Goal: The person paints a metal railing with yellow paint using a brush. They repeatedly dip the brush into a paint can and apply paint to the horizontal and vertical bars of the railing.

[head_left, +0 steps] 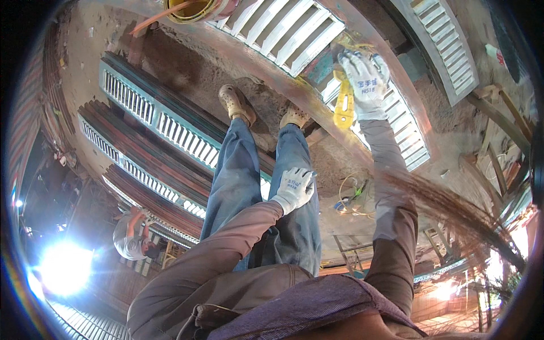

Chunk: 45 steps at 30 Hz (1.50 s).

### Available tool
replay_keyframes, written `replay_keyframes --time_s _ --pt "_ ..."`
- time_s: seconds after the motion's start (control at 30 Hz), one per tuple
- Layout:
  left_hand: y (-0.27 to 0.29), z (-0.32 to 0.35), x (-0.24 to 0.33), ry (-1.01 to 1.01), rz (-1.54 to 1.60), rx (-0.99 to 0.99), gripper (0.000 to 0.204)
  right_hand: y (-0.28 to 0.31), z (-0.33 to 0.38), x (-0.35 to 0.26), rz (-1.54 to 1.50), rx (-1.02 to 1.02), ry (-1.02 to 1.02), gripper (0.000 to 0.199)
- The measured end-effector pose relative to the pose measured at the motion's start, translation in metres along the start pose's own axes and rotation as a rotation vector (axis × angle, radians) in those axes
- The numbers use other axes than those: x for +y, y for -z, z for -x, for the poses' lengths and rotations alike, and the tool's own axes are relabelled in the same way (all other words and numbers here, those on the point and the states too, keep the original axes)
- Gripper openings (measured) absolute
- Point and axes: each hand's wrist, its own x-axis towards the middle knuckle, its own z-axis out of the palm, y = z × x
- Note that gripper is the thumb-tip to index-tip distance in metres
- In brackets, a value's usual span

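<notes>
We see a dirt floor (pixel 187 68), sandy and uneven. Our two shoes (pixel 237 104) stand on it, close together. To our left lie long louvred panels (pixel 148 113) with teal frames, side by side, with dark boards (pixel 141 153) between them. A white louvred shutter (pixel 283 28) lies ahead, and another (pixel 447 45) to the right, well apart from it. A tangle of yellow cord (pixel 351 198) rests on the ground just right of our legs. A yellow bucket (pixel 190 8) stands at the far edge.
</notes>
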Motion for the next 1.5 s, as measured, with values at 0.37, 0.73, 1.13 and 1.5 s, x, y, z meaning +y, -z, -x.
replay_keyframes --time_s 0.37,0.73,1.13,1.5 --pt "0.000 -0.001 0.001 -0.052 -0.004 0.096 0.025 0.029 0.030 -0.053 -0.344 -0.157 0.199 0.038" --pt "-0.020 0.009 -0.004 0.071 0.002 -0.143 0.032 0.021 -0.006 0.075 -0.033 0.048 0.175 0.030" --pt "-0.016 0.003 0.000 0.025 -0.010 -0.032 0.027 0.003 0.008 0.042 -0.072 -0.059 0.261 0.031" --pt "-0.010 0.006 -0.003 0.001 0.053 0.021 0.026 0.026 -0.012 0.041 -0.197 -0.067 0.485 0.020"
